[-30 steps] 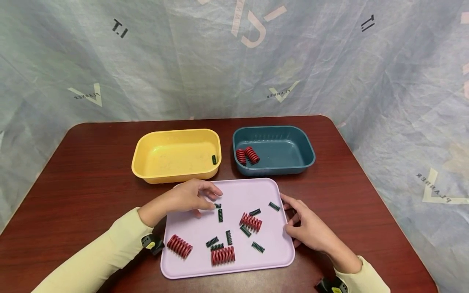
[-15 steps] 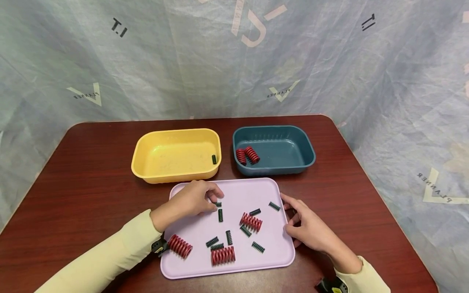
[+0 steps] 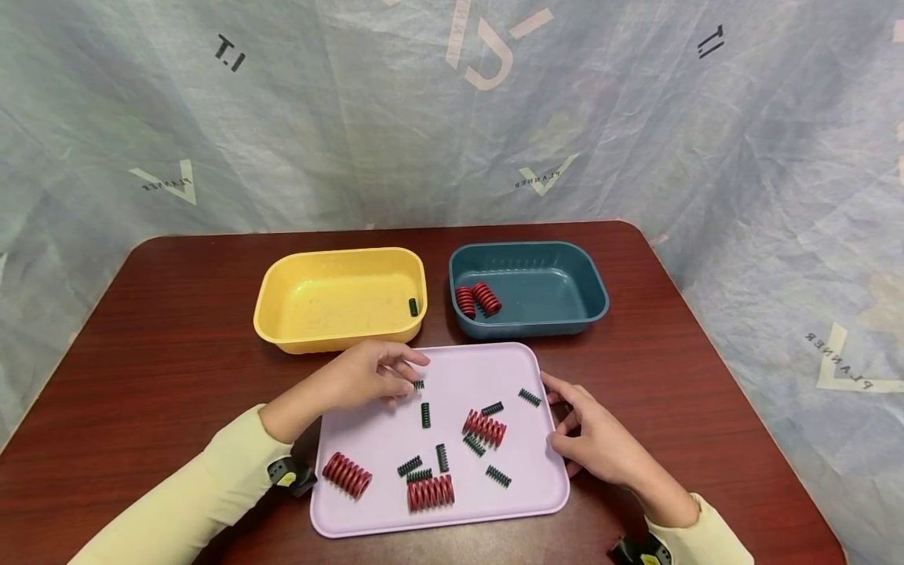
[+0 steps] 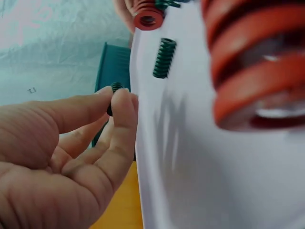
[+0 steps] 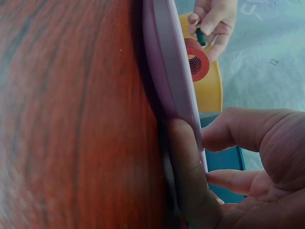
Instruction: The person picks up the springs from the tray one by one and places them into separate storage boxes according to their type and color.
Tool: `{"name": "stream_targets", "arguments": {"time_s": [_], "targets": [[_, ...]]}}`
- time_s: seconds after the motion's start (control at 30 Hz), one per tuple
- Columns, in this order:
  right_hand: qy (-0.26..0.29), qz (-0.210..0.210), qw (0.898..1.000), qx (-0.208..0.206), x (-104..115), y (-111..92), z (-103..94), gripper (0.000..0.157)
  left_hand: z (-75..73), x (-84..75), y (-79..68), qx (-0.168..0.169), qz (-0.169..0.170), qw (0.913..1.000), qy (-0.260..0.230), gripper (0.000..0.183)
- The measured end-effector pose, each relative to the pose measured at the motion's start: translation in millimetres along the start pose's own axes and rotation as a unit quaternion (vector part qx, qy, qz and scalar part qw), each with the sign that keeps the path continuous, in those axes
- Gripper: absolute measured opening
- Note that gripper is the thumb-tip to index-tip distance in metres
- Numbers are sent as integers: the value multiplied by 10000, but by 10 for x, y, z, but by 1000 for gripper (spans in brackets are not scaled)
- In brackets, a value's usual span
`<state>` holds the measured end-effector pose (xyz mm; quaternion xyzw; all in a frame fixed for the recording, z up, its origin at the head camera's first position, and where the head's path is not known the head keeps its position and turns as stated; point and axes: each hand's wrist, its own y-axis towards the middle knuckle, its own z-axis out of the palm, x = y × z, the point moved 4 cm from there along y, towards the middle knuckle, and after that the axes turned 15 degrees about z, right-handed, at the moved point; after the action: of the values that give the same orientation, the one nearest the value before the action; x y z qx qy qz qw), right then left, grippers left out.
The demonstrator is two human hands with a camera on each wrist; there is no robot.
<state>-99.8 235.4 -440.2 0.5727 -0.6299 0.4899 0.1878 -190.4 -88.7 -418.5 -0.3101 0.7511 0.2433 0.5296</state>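
Above the upper left of the lilac tray (image 3: 473,365), my left hand (image 3: 356,377) pinches a small dark green coil spring (image 5: 200,37) between thumb and fingers. The right hand (image 3: 596,443) grips the tray's right edge, thumb on the rim and a finger down its outer side in the right wrist view. Several more small green springs lie scattered on the tray, one (image 3: 425,415) just below the left hand. Big red springs rest there too: one at lower left (image 3: 347,475), one at the front (image 3: 431,493), one right of centre (image 3: 484,428).
Behind the tray stand a yellow bin (image 3: 332,306) with one small green spring (image 3: 413,307) and a dark teal bin (image 3: 544,294) holding red springs (image 3: 486,298) with a green one partly hidden. All sit on a reddish wooden table (image 3: 706,439) before a grey curtain.
My left hand has closed its fingers on a small green spring and lifted it off the tray, shifting slightly up and left. The right hand has stayed at the tray edge.
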Motion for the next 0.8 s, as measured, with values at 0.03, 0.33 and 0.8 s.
{"name": "stream_targets", "arguments": {"time_s": [0.03,0.33,0.8], "targets": [[-1,-2,10000,-3,0,0,0,81,0,-6,-6,46,0,9999,-156,38],[-12,3,10000,-27,-1,3,1,81,-35,-86,-67,264,-173,9929,-1145,41],[0,13,10000,-26,-7,-13,0,82,-383,-238,-39,-211,-173,9849,-1707,39]]}}
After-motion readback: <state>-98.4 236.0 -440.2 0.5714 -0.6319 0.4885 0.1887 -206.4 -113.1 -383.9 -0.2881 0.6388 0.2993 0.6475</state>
